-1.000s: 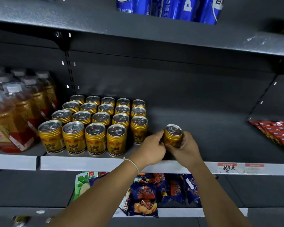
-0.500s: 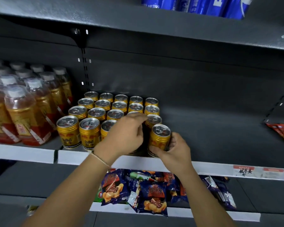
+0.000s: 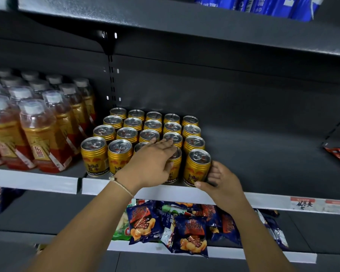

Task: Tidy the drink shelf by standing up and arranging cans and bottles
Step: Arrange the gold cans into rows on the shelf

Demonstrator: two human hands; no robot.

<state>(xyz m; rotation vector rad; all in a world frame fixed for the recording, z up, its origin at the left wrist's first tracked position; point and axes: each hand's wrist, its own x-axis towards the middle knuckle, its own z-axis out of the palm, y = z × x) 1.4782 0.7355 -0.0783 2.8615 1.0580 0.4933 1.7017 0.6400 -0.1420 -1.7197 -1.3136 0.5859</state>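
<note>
In the head view, the loose gold can (image 3: pixel 197 167), well apart from the block of gold cans (image 3: pixel 145 132) a second ago, has been slid up against the block's right front corner. It is grasped low by the right hand (image 3: pixel 220 182). The left hand (image 3: pixel 151 163), fingers straight, is pressed flat on the block. The can's placement is judged nearly finished.

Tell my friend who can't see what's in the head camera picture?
A person's right hand holds a gold can at the front of a block of upright cans, while the left hand rests flat on neighbouring can tops. Tea bottles stand to the left.
</note>
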